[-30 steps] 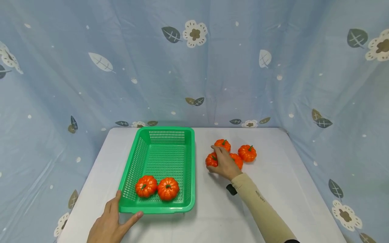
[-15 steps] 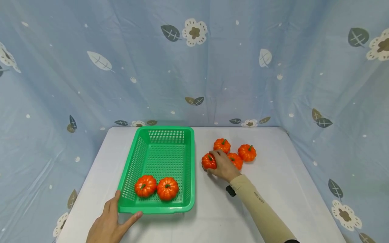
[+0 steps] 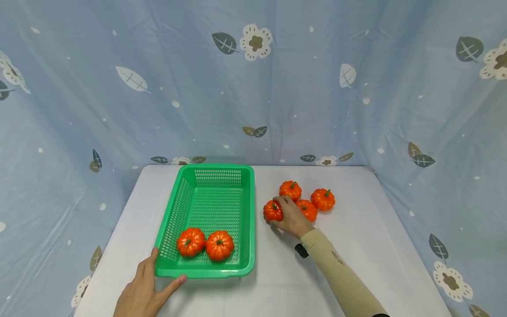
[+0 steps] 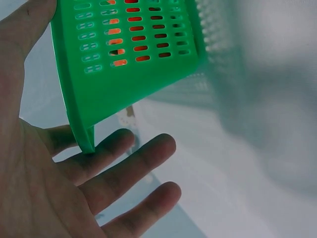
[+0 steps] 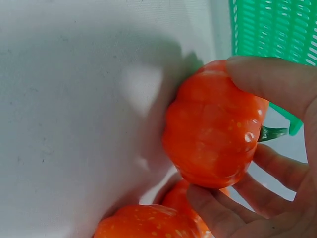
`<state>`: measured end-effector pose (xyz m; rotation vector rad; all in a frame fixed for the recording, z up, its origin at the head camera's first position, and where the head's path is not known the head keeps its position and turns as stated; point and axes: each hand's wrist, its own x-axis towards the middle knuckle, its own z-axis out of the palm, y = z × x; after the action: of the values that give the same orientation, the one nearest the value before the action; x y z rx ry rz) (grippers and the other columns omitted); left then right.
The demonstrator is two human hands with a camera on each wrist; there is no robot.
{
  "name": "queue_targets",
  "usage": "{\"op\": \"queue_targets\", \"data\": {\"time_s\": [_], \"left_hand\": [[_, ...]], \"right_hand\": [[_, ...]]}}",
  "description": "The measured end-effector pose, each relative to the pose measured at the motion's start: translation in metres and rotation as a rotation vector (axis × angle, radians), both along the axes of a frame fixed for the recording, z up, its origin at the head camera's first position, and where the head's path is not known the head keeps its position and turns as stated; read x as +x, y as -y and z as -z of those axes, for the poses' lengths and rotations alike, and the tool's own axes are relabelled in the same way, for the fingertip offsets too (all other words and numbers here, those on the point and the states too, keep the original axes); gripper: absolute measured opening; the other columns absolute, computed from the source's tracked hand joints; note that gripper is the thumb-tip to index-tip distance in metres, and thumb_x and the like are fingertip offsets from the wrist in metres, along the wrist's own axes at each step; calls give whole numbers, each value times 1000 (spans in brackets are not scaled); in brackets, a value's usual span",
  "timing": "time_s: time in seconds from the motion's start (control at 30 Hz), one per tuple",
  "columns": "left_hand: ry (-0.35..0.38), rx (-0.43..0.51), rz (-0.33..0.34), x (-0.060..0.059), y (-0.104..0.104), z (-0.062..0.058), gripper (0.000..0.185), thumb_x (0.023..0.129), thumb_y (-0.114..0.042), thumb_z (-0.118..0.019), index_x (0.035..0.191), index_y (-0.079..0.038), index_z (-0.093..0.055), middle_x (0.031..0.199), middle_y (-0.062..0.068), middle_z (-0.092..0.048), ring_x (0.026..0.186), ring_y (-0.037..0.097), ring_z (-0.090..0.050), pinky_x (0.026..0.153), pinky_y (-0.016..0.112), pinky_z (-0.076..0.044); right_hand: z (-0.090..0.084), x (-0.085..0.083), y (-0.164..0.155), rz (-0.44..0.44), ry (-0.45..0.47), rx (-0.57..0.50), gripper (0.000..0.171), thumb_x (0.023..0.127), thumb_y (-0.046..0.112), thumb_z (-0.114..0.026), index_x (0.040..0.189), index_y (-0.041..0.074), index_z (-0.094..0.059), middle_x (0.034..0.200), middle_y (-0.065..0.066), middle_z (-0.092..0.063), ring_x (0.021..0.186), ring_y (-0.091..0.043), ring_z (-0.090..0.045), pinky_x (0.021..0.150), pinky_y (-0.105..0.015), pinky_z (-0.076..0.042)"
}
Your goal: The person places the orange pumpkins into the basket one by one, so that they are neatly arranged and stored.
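My right hand (image 3: 292, 218) grips a small orange pumpkin (image 3: 273, 211) with a green stem, right of the basket. In the right wrist view the thumb and fingers span opposite sides of this pumpkin (image 5: 213, 129), and its stem points toward the palm. At the near left corner of the green plastic basket (image 3: 206, 272), my left hand (image 3: 138, 293) lies with fingers and thumb spread along the rim. The left wrist view shows its fingers (image 4: 131, 171) extended below the slotted basket wall (image 4: 133, 79). Two pumpkins, one at left (image 3: 190, 242) and one at right (image 3: 219, 245), sit in the basket's near end.
Three more pumpkins stand close by the right hand: one behind it (image 3: 290, 190), one partly covered by it (image 3: 307, 210), one farther right (image 3: 322, 200). The white table (image 3: 376, 246) ends at a blue patterned curtain (image 3: 309, 97) behind and at both sides.
My right hand has drawn the gripped pumpkin slightly left, away from the others, then held still over the last half second. The left hand stays at the basket corner.
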<state>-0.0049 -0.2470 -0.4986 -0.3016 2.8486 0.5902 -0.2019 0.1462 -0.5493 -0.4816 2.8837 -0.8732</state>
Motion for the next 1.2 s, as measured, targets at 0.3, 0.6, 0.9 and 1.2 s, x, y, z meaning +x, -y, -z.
{"op": "queue_targets", "data": {"time_s": [0.3, 0.6, 0.9, 1.2], "left_hand": [[-14, 5, 5, 0, 0, -1, 126, 82, -79, -62, 160, 5, -9, 145, 35, -38, 88, 48, -65, 68, 55, -54], [-10, 11, 8, -3, 0, -2, 126, 82, -79, -61, 160, 4, -8, 145, 36, -38, 90, 48, -65, 70, 55, -55], [24, 13, -6, -3, -1, -1, 128, 80, -82, -61, 159, 5, -11, 146, 36, -37, 88, 48, -65, 67, 54, -55], [22, 11, -8, -2, 1, 1, 128, 80, -82, -61, 160, 4, -11, 147, 35, -37, 90, 48, -65, 68, 55, -54]], "right_hand": [[-7, -4, -1, 9, -10, -6, 76, 81, 26, -88, 145, 13, -49, 142, -17, -49, 122, -37, -58, 101, -57, -48], [-27, -16, -1, -7, -103, -49, 72, 82, 28, -88, 142, 11, -52, 137, -16, -53, 121, -38, -58, 100, -56, -49], [-47, -28, 3, -36, -163, -99, 72, 82, 30, -87, 142, 12, -52, 138, -13, -52, 124, -34, -55, 102, -51, -49], [-87, -40, 35, -124, -168, -138, 72, 85, 34, -84, 145, 13, -50, 140, -8, -51, 118, -25, -58, 96, -41, -54]]}}
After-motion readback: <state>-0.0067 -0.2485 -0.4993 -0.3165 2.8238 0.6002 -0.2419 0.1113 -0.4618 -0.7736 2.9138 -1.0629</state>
